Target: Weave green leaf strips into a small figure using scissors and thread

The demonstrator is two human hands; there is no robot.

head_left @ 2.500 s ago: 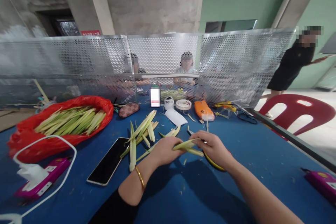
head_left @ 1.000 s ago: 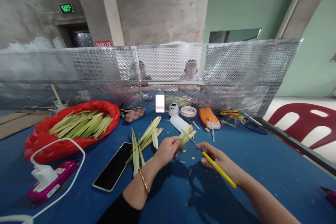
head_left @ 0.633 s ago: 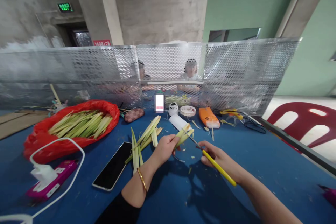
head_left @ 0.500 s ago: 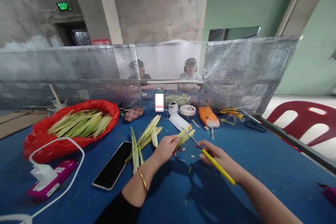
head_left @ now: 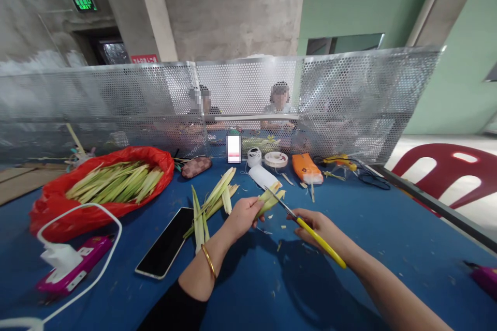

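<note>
My left hand (head_left: 245, 214) is closed on a pale green corn husk (head_left: 269, 201), its cut-looking end pointing away from me. In my right hand (head_left: 315, 225) is a pair of scissors (head_left: 321, 240) with yellow handles; the blades lie across the husk near its far end. How far apart the blades are I cannot tell. Loose husk strips (head_left: 212, 206) lie on the blue table to the left of my left hand, partly behind the wrist. Small trimmed bits (head_left: 283, 226) are scattered below the blades.
A red plastic bag (head_left: 155, 197) full of husks stands at the left. Near it lie a black phone (head_left: 165, 243) and a purple power strip (head_left: 77, 264). White thread (head_left: 254, 157), tape (head_left: 276, 159), an orange tissue pack (head_left: 306, 168) and a yellow glue gun (head_left: 339, 162) line the perforated screen (head_left: 349, 98).
The whole view has shifted slightly, so everything sits a little further left. Both hands keep their hold on the husk and the scissors, with the blades still across the husk.
</note>
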